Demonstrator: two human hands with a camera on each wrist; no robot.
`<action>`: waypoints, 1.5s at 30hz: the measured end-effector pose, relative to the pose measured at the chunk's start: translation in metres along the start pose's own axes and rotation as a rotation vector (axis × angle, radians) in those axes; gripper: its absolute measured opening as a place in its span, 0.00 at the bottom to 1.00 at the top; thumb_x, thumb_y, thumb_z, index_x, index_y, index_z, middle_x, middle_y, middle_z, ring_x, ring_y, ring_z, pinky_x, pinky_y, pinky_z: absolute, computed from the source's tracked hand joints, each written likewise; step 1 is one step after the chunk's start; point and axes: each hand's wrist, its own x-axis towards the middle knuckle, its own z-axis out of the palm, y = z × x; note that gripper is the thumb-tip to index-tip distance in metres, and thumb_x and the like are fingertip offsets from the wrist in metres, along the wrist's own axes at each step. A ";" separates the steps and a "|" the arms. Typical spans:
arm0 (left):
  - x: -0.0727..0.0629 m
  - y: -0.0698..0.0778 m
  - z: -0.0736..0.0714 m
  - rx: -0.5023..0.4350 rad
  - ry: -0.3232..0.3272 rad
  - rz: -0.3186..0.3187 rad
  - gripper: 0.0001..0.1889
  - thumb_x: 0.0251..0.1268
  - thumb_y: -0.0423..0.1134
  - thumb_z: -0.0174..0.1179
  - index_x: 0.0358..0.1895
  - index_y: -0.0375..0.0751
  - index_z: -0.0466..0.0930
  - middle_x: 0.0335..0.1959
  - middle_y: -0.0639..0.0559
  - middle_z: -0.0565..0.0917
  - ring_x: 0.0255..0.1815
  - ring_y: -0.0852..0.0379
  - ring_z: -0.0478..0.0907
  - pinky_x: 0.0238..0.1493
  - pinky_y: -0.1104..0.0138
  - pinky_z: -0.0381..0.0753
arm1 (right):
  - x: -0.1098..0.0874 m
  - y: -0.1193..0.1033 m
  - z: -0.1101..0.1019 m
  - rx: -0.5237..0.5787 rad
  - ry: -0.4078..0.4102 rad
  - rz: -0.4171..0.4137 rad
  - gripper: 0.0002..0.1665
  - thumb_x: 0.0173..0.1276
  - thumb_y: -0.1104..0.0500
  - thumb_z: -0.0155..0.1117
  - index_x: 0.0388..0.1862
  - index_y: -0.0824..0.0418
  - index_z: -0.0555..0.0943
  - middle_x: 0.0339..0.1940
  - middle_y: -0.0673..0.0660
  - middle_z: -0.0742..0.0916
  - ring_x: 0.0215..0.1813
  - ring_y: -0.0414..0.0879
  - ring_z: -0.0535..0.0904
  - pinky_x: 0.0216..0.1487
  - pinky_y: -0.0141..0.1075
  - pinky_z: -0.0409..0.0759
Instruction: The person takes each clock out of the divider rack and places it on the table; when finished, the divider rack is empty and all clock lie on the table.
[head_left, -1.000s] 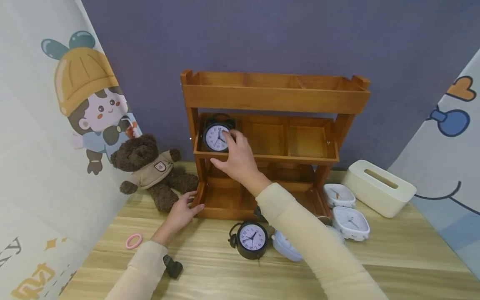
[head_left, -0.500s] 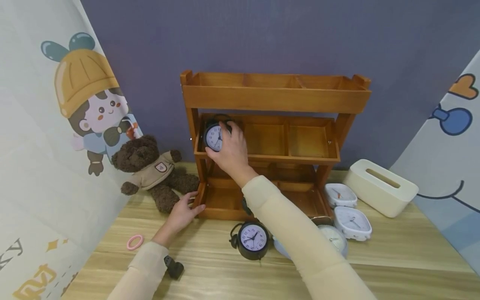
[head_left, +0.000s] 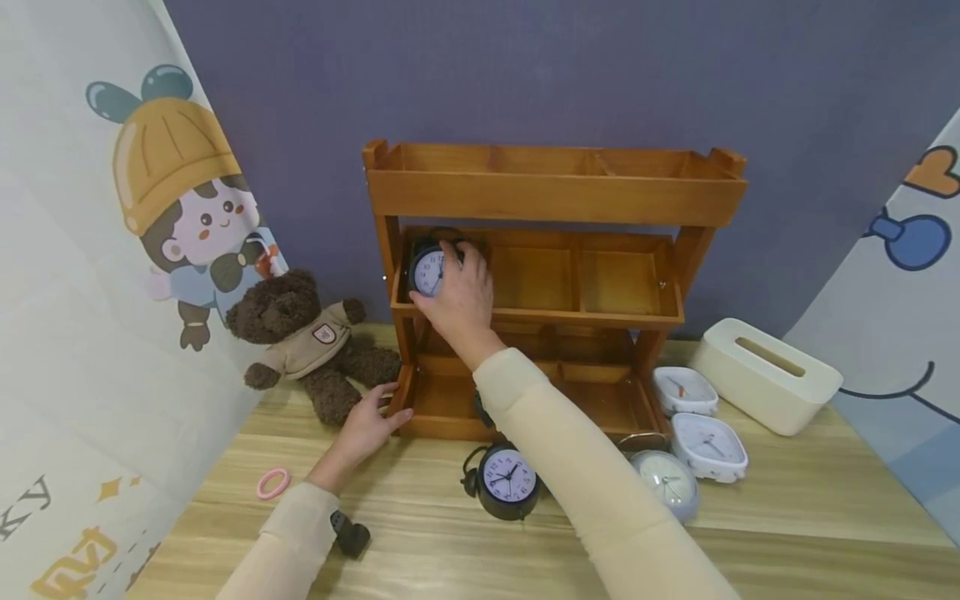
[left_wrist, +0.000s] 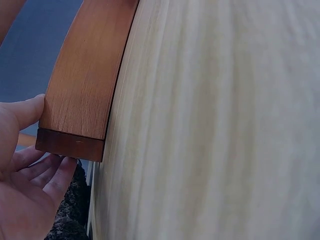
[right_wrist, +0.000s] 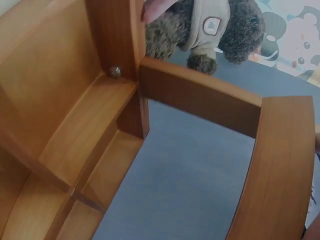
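Note:
A black twin-bell alarm clock (head_left: 428,272) with a white dial stands in the left compartment of the wooden rack's (head_left: 555,200) middle tier. My right hand (head_left: 459,296) grips it, thumb at the lower edge of the dial and fingers over its upper right, covering part of the face. In the right wrist view only a sliver of this clock shows at the right edge. Low on the left, my left hand (head_left: 366,427) holds the end of the rack's bottom tier; the left wrist view has its thumb and fingers (left_wrist: 60,177) on either side of the wooden corner (left_wrist: 75,142).
A second black alarm clock (head_left: 507,481) sits before the rack. To the right are a round clock (head_left: 666,483), two white clocks (head_left: 708,446) and a cream tissue box (head_left: 765,375). A brown teddy bear (head_left: 307,337) leans at left, near a pink ring (head_left: 273,483).
My right hand has shifted from the right of the dial to a fuller grip across the clock, its forearm swinging left. The clock face is turned slightly left. The left hand stays put.

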 end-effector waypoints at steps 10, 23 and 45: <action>0.000 0.001 0.000 -0.009 0.002 0.005 0.32 0.69 0.40 0.62 0.72 0.33 0.61 0.68 0.30 0.65 0.64 0.32 0.67 0.55 0.46 0.75 | 0.001 0.002 0.003 0.016 0.050 0.000 0.52 0.54 0.39 0.75 0.73 0.56 0.66 0.67 0.61 0.68 0.65 0.55 0.67 0.66 0.44 0.66; -0.001 0.001 -0.001 0.003 0.004 -0.008 0.33 0.69 0.40 0.62 0.72 0.33 0.61 0.68 0.30 0.65 0.63 0.32 0.68 0.54 0.46 0.75 | -0.002 0.015 0.002 0.189 0.244 -0.166 0.49 0.51 0.46 0.77 0.69 0.63 0.70 0.64 0.65 0.70 0.62 0.59 0.68 0.62 0.49 0.68; 0.002 0.000 0.000 0.003 0.005 0.001 0.32 0.69 0.40 0.62 0.71 0.33 0.63 0.64 0.29 0.70 0.60 0.33 0.72 0.49 0.50 0.80 | -0.056 0.017 -0.034 0.489 0.127 -0.398 0.50 0.50 0.52 0.78 0.70 0.66 0.68 0.64 0.64 0.68 0.62 0.57 0.64 0.57 0.51 0.69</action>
